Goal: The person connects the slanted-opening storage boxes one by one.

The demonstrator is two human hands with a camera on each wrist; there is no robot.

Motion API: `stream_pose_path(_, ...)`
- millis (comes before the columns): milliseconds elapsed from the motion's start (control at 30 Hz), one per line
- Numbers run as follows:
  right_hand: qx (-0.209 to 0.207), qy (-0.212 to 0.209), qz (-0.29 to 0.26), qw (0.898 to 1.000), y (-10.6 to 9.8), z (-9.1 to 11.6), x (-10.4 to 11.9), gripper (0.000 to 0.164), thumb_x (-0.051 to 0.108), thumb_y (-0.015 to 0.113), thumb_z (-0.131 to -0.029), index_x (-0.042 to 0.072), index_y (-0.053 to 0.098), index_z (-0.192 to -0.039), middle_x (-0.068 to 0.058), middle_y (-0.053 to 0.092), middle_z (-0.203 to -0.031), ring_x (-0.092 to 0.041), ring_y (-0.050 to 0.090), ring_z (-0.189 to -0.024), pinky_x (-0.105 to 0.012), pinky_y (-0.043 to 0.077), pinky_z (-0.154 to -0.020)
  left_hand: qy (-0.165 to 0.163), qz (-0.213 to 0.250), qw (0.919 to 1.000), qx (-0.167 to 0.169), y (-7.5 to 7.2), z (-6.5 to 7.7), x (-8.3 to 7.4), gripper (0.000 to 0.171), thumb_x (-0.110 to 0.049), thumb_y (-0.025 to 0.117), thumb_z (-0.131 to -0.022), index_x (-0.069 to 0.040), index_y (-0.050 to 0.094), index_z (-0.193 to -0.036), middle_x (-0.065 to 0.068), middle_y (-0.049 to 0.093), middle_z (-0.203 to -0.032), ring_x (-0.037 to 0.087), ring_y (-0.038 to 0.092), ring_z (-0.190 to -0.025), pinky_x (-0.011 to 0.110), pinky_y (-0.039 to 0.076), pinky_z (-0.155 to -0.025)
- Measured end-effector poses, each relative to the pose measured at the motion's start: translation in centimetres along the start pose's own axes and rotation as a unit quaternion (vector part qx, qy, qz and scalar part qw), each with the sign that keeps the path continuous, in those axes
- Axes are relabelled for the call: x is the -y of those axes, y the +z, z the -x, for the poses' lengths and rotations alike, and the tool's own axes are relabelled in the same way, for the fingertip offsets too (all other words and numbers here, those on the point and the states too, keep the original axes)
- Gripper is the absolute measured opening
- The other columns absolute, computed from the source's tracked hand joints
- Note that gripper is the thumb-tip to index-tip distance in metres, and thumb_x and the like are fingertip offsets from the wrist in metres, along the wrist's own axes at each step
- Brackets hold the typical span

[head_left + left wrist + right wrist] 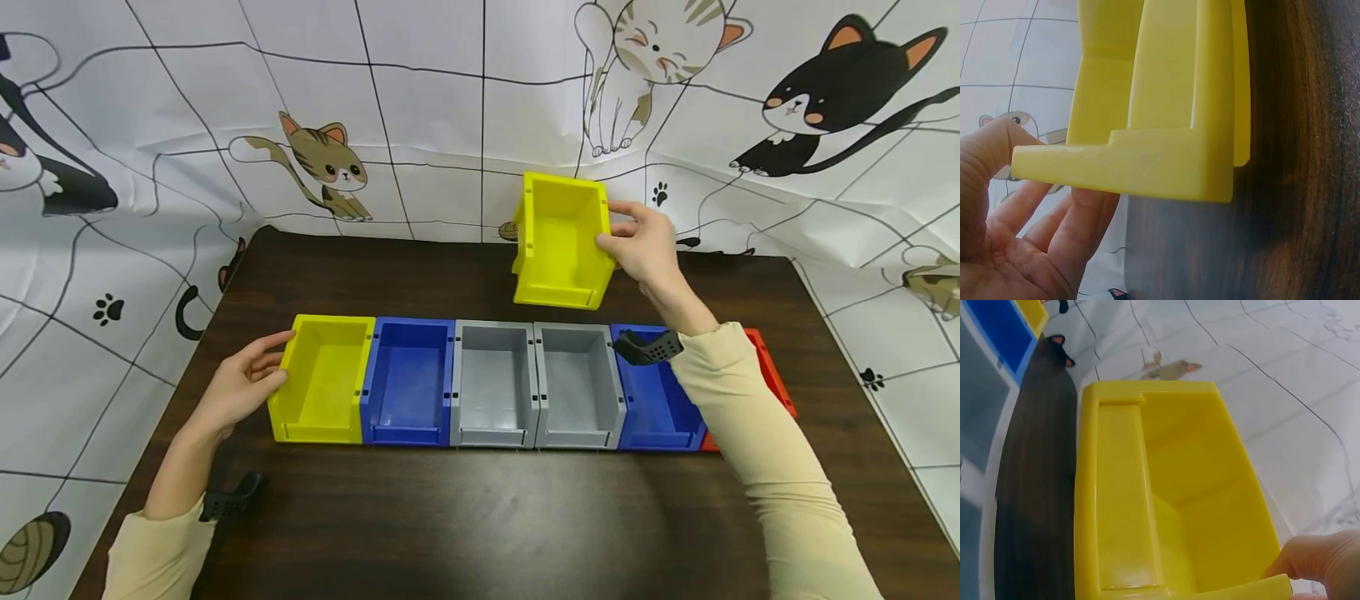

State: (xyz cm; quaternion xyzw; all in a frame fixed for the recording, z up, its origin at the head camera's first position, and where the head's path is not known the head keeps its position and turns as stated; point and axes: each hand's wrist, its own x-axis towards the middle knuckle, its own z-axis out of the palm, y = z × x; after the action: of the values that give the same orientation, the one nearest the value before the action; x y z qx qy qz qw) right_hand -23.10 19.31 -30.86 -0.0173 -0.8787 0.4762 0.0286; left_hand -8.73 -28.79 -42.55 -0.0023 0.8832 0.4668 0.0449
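Note:
A yellow storage bin (566, 233) is held up above the back edge of the table in my right hand (645, 246). The fingers and thumb pinch its right side wall, and its open top faces the head camera. In the right wrist view this bin (1119, 506) fills the middle, with the thumb (1310, 555) at its rim. My left hand (240, 383) is at the left wall of another yellow bin (318, 383), at the left end of a row. In the left wrist view, one digit reaches over that bin's rim (1116, 169) while other fingers touch its outer wall.
Beside the left yellow bin stand a blue bin (408, 383), two grey bins (495, 387), another blue bin (667, 408) and a red bin (768, 375) partly behind the right sleeve. All rest on a dark wooden table (465, 517). A cat-print sheet (427, 108) hangs behind.

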Motion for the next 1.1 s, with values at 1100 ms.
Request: stream_pose_path(1100, -0.091, 0.083, 0.08, 0.989, -19.4, 7.9, -11.6, 0.055, 0.006, 0.058, -0.09, -0.002, 0.039, -0.14, 0.027, 0.052, -0.072, 0.006, 0.052, -0.059, -0.013, 0.045, -0.05, -0.031, -0.018, 0.9993, -0.005, 0.1, -0.4, -0.3, 0.053, -0.001, 0.052, -0.091, -0.001, 0.036, -0.142, 0.033, 0.051, -0.123, 0.006, 0.056, -0.088, 0.013, 0.049, -0.067)
